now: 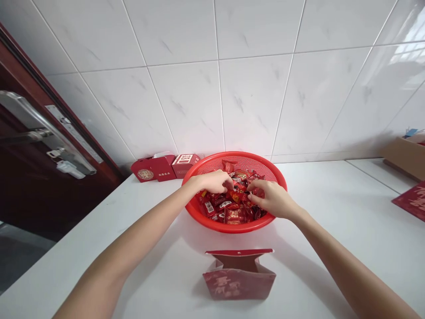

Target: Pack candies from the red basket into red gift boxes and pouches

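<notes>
Nearest the person, a dark red paper bag [239,285] with pale lettering stands on the white table [149,270], its mouth gaping upward and showing a brown inside. It sits just in front of the basket, between the person's two forearms, which reach past it on either side.

Beyond it is the red plastic basket [232,228], its wall pierced with small holes, holding a heap of red wrapped packets [235,215], some with white labels. Both hands are over this heap, inside the rim. The left hand [215,181] is half curled, fingers bent down into the packets; whether it has hold of one cannot be told. The right hand [268,197] is partly open, thumb and fingers apart at the packets, and its grip cannot be told either. The two hands hide part of the heap.

To the right, a red printed piece [411,201] lies at the picture's edge, with a brown cardboard box [403,156] farther back. Behind the basket's left side, a red carton [154,170] and a smaller red box [184,165] stand near the tiled wall [249,102]. At far left is a dark door [26,181] with keys [69,169] hanging at its lock.
</notes>
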Available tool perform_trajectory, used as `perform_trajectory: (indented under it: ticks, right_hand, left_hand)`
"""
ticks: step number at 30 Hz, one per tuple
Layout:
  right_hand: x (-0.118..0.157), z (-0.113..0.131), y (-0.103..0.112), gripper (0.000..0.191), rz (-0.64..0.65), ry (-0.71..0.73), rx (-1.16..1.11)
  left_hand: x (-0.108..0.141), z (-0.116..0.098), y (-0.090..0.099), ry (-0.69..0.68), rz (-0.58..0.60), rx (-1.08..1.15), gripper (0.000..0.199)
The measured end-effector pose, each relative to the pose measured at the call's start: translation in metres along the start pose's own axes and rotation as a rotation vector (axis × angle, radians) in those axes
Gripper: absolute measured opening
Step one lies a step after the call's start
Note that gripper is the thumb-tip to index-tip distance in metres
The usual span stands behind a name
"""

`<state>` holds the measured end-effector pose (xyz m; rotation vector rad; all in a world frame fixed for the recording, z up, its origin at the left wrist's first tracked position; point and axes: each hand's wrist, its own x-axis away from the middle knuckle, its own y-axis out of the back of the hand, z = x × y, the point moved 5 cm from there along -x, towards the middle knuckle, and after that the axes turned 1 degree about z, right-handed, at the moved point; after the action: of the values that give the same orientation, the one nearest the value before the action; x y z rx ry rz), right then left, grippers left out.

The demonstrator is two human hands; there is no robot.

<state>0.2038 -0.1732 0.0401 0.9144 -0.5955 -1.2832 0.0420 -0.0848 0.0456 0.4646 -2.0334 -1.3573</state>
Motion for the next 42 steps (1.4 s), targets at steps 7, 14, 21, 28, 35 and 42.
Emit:
perform_trajectory:
  ticks: [7,14,21,28,35,42]
  right_hand:
    - [0.0,0.003,-0.002,0.013,0.021,-0.008,0.04]
    - [0.001,0.002,-0.004,0.009,0.019,0.003,0.083]
    - [0.002,0.002,-0.005,0.009,0.041,-0.032,0.107]
    - [0.001,0.001,-0.004,0.014,0.026,-0.022,0.077]
    - [-0.004,-0.007,-0.001,0.035,-0.053,-0.05,-0.36]
    - [-0.003,-0.01,0.008,0.045,-0.183,0.006,-0.77]
  left_hand:
    - [0.001,-0.002,-0.014,0.015,0.04,0.111,0.021]
    - [0.004,-0.014,-0.023,-0.057,0.133,0.137,0.04]
    - [0.007,-0.036,-0.035,-0.165,0.317,0.224,0.03]
    - [-0.004,-0.015,-0.01,-0.171,-0.166,0.194,0.018]
    - [0.003,-0.026,0.001,-0.347,-0.51,0.179,0.015]
    - [0.009,-0.034,0.008,-0.381,-0.733,0.056,0.024]
